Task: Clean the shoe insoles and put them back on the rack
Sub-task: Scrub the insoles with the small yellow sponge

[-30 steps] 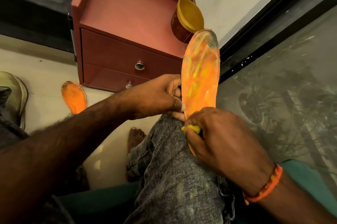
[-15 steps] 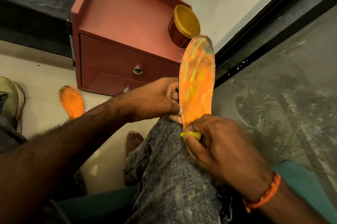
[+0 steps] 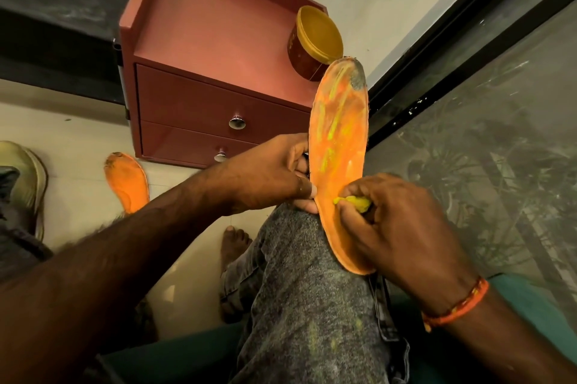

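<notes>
Now, centre frame: our right hand pinches yellow scrub piece against orange insole propped on knee — long axis running up-frame from hand. Left hand clamps insole's left edge. Scrub piece mostly hidden. Far left — second insole on floor; rack unidentifiable.

— What sits on the pale floor?
— A red drawer cabinet against the wall, an orange insole flat just beside its near-left corner, and a worn shoe at the left edge.
— Anything on the cabinet's top?
— A gold-lidded tin, at its right edge.
</notes>
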